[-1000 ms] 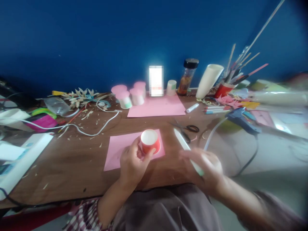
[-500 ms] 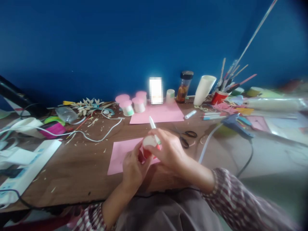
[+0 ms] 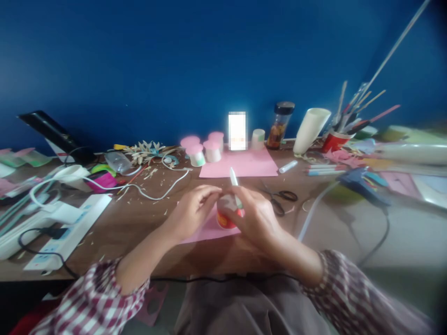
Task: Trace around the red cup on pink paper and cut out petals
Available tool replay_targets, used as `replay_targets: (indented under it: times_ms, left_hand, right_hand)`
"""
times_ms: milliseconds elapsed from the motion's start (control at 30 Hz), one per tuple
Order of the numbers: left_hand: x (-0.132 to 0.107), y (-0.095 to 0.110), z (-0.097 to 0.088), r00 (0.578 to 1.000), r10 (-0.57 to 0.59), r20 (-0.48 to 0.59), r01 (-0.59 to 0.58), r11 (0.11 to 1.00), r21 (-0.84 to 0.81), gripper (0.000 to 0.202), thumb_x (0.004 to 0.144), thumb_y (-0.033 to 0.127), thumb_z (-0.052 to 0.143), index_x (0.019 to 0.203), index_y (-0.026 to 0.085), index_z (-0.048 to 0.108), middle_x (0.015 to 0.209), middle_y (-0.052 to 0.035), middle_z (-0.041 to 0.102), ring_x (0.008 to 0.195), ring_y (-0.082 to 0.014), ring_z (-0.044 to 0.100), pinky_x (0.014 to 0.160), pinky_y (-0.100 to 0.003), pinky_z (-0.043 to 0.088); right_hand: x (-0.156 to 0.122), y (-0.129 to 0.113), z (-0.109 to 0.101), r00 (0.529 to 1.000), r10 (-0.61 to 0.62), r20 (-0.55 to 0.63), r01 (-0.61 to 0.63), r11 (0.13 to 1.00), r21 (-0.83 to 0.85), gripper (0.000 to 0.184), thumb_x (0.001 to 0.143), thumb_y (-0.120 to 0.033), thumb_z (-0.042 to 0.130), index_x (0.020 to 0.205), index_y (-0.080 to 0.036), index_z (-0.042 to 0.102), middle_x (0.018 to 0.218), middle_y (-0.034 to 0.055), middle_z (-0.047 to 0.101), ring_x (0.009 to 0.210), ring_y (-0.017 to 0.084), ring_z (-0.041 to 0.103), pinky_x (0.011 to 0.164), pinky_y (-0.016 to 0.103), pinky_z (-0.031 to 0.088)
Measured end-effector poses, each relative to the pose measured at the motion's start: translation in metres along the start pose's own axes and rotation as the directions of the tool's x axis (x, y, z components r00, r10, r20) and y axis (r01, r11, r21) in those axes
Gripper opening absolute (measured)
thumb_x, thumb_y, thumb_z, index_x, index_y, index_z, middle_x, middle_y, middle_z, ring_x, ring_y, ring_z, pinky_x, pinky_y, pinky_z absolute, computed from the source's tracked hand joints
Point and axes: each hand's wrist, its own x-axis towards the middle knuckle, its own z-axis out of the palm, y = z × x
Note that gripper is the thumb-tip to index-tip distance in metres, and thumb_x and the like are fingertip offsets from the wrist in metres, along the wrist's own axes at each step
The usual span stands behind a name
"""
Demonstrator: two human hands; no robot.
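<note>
A small red paper cup (image 3: pixel 226 217) stands upside down on a pink paper sheet (image 3: pixel 206 231) in the middle of the brown desk (image 3: pixel 139 223). My left hand (image 3: pixel 191 210) curls its fingers over the cup's top from the left. Gripped in my right hand (image 3: pixel 256 218) is a white pen (image 3: pixel 234 184), its upper end pointing up and away, and the hand presses against the cup's right side. How the pen's lower tip meets the cup or paper is hidden by my fingers.
Black scissors (image 3: pixel 281 201) lie right of my hands, a blue glue gun (image 3: pixel 363 184) with its cable further right. Behind are another pink sheet (image 3: pixel 240 165), pink-topped cups (image 3: pixel 200 151), a jar (image 3: pixel 280 124), a brush holder (image 3: pixel 335 139). A white power strip (image 3: pixel 66 232) and cables are at left.
My right hand has brought the pen in from the right to the cup. My left hand shifted from the cup's side to over its top. The camera view swung a little left.
</note>
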Motion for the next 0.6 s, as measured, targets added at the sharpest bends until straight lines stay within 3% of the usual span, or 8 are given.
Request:
replay_targets:
  times_ms: [100, 300, 500, 600]
  left_hand:
    - [0.013, -0.007, 0.003, 0.991, -0.121, 0.052, 0.125, 0.989, -0.077, 0.018, 0.080, 0.033, 0.055, 0.088, 0.020, 0.065, 0.086, -0.0033, 0.069, 0.078, -0.0157, 0.063, 0.072, -0.027, 0.049]
    - [0.027, -0.015, 0.009, 0.953, -0.289, 0.091, 0.295, 0.953, -0.066, 0.023, 0.065, 0.040, 0.067, 0.071, 0.018, 0.064, 0.071, -0.0023, 0.067, 0.064, -0.0146, 0.060, 0.056, -0.025, 0.045]
    - [0.035, -0.014, 0.006, 0.898, -0.354, 0.260, 0.409, 0.890, -0.202, 0.024, 0.063, 0.039, 0.068, 0.071, 0.017, 0.063, 0.065, -0.0024, 0.064, 0.057, -0.0122, 0.056, 0.052, -0.025, 0.044]
    - [0.036, -0.016, 0.003, 0.883, -0.337, 0.326, 0.422, 0.874, -0.239, 0.029, 0.062, 0.042, 0.069, 0.073, 0.016, 0.064, 0.066, -0.0034, 0.064, 0.057, -0.0122, 0.056, 0.051, -0.024, 0.044]
  right_hand:
    - [-0.002, 0.002, 0.002, 1.000, -0.009, -0.015, 0.008, 0.999, -0.033, 0.025, 0.082, -0.031, 0.061, 0.102, -0.018, 0.057, 0.089, 0.0056, 0.067, 0.081, 0.020, 0.062, 0.073, 0.029, 0.043]
    - [-0.005, 0.003, 0.006, 0.999, -0.013, -0.035, 0.009, 0.996, -0.093, 0.030, 0.080, -0.035, 0.063, 0.105, -0.019, 0.057, 0.086, 0.0051, 0.067, 0.072, 0.019, 0.062, 0.068, 0.029, 0.044]
    - [-0.002, 0.007, 0.009, 0.998, -0.035, -0.049, 0.030, 0.994, -0.104, 0.034, 0.078, -0.036, 0.065, 0.107, -0.019, 0.057, 0.090, 0.0059, 0.068, 0.076, 0.020, 0.064, 0.069, 0.031, 0.047]
    - [-0.005, 0.008, -0.005, 0.986, -0.093, -0.136, 0.080, 0.992, -0.099, 0.038, 0.077, -0.034, 0.066, 0.110, -0.019, 0.056, 0.097, 0.0077, 0.068, 0.083, 0.023, 0.064, 0.073, 0.034, 0.050]
